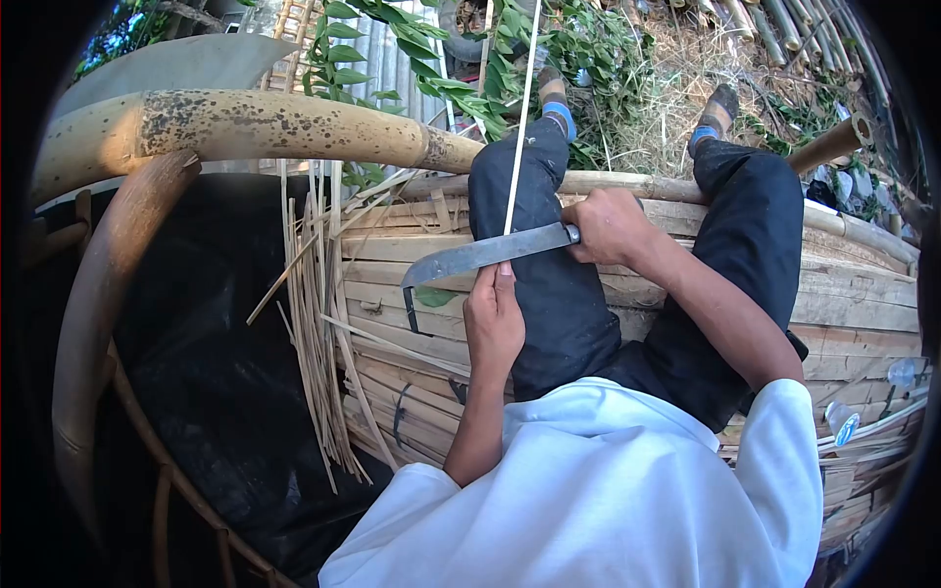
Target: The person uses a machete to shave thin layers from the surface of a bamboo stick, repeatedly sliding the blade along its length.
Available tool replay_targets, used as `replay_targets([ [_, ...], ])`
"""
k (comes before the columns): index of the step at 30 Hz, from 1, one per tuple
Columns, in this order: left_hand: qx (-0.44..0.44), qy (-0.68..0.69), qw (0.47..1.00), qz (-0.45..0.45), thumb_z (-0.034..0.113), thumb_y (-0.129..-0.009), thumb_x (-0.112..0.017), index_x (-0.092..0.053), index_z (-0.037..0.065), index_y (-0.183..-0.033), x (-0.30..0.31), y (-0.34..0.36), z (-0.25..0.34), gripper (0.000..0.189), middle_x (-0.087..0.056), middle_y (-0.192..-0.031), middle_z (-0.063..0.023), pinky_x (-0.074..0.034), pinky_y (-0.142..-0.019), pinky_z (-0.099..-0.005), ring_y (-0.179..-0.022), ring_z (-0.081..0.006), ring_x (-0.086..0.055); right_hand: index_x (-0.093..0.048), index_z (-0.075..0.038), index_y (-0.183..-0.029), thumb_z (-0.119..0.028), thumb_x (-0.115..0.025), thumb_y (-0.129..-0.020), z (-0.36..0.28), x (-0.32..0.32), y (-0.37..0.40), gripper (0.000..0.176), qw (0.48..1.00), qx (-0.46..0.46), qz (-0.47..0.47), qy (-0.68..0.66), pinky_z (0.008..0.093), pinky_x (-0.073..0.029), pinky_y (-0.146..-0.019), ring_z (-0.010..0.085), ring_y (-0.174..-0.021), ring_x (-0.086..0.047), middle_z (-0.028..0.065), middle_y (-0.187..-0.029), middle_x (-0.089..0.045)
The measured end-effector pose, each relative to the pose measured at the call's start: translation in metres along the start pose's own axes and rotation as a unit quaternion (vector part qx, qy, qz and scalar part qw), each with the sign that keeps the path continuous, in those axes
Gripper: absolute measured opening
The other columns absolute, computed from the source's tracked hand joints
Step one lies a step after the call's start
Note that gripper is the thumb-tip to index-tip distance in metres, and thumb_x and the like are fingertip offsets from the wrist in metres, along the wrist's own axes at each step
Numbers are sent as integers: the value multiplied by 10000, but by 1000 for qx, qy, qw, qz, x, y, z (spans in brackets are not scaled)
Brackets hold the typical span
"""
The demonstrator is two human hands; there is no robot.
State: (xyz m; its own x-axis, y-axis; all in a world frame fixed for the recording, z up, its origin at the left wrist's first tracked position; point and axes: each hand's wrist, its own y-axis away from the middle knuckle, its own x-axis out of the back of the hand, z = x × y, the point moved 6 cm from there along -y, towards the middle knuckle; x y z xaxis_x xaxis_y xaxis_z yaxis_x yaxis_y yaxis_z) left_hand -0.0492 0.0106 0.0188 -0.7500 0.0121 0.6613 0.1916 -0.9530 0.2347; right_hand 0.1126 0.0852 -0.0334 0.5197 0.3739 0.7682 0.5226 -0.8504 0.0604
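Note:
My right hand (610, 227) is wrapped round the handle of a machete (480, 257). Its long grey blade points left across my thigh and has a dark hooked piece at the tip. A thin pale bamboo strip (520, 147) runs down from the top of the view to the blade and goes out of sight behind it. Just below the blade, my left hand (493, 318) is closed in a pinch, with the thumb at the blade's lower edge. The strip's lower end is hidden between the blade and these fingers.
I sit on a platform of bamboo slats (392, 257). A bundle of thin split strips (319, 343) hangs over its left edge, above a black sheet (216, 343). A thick bamboo pole (284, 127) crosses the upper left. Crumpled plastic cups (841, 421) lie at right.

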Motion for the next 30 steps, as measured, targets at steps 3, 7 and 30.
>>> replay_targets([
  [3, 4, -35, 999, 3, 281, -1001, -421, -552, -40, -971, 0, 0, 12, 348, -533, -663, -151, -406, -589, -371, -578, -252, -488, -696, -97, -758, -271, -673, -629, 12, -1, 0, 218, 999, -31, -27, 28, 437, -525, -630, 339, -679, -653, 151, -671, -649],
  [7, 15, -30, 999, -18, 291, -1005, -415, -544, -31, -932, 0, -4, 4, 354, -483, -617, -121, -388, -566, -362, -554, -209, -454, -671, -111, -749, -263, -669, -595, 27, 2, -2, 216, 999, -30, 28, 29, 456, -496, -590, 353, -627, -625, 146, -615, -613],
  [30, 15, 15, 999, -28, 281, -1013, -415, -498, -3, -834, 6, 6, 2, 345, -352, -581, 7, -302, -492, -277, -539, -84, -329, -692, -84, -767, -262, -657, -653, 13, 12, -4, 215, 999, -28, 32, 33, 442, -526, -622, 337, -663, -652, 158, -656, -640],
])
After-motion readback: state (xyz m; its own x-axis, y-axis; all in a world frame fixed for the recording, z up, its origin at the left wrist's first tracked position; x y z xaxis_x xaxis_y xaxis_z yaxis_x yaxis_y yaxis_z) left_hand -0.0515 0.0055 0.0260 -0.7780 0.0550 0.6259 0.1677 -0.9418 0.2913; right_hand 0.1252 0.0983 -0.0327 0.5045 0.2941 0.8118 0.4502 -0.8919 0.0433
